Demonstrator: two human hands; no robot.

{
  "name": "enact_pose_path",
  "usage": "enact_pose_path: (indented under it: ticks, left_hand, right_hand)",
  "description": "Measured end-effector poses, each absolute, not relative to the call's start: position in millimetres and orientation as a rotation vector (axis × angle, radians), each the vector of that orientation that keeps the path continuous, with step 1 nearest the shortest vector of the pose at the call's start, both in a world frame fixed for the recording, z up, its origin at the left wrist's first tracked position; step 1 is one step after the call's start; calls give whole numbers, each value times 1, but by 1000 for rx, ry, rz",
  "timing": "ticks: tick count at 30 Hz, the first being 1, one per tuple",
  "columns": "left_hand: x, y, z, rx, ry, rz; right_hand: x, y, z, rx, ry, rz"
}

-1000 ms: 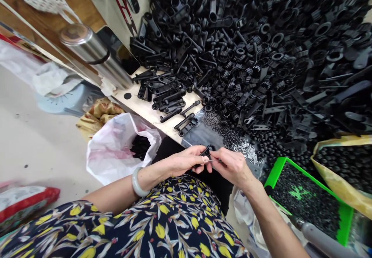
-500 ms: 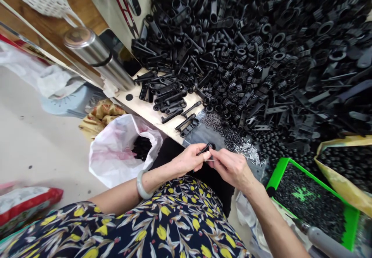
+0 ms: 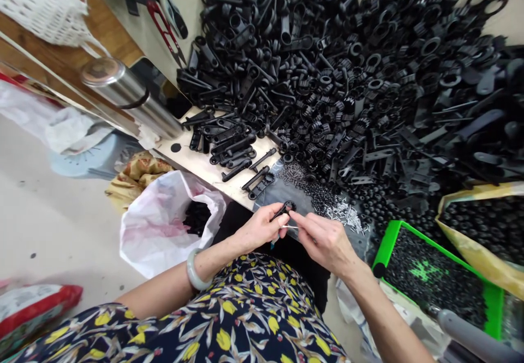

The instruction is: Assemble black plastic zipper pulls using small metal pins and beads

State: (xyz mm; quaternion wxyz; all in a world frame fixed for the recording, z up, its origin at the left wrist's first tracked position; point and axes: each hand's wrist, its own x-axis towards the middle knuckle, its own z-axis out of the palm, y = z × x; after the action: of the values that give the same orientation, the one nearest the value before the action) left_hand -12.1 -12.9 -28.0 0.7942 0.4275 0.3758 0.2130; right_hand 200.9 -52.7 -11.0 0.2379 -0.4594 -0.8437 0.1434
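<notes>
Above my lap, my left hand [image 3: 262,224] is closed around a black plastic part with a ring-shaped end [image 3: 289,207]. My right hand [image 3: 327,238] meets it from the right, its index fingertip at the ring. A thin silvery tool [image 3: 291,226] sticks out from my right fingers towards the left thumb; its exact kind cannot be made out. Just beyond the hands, small silver pins [image 3: 347,215] lie on a grey sheet [image 3: 291,189] beside tiny dark pieces [image 3: 301,171]. Similar long black parts [image 3: 262,185] rest on the board to the left.
A large heap of black plastic parts [image 3: 327,79] fills the far side. On the right are a green tray [image 3: 382,248] of small black bits and a yellow sack [image 3: 462,210]. A steel flask [image 3: 135,98], red-handled scissors [image 3: 161,24] and a white bag [image 3: 147,237] are left.
The view has shifted slightly, moving the scene a little left. My right index finger has moved to the ring, and more of the silvery tool shows between the hands.
</notes>
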Motion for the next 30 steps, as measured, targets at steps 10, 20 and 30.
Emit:
enact_pose_path:
  ticks: [10, 20, 30]
  left_hand:
    - [-17, -6, -17, 1001, 890, 471]
    - [-16, -8, -18, 966, 896, 471]
    - [-14, -10, -22, 958, 901, 482]
  right_hand:
    - [205, -60, -1, -1560, -2382, 350]
    - [198, -67, -8, -1610, -2446, 180]
    - [197, -67, -7, -1632, -2455, 362]
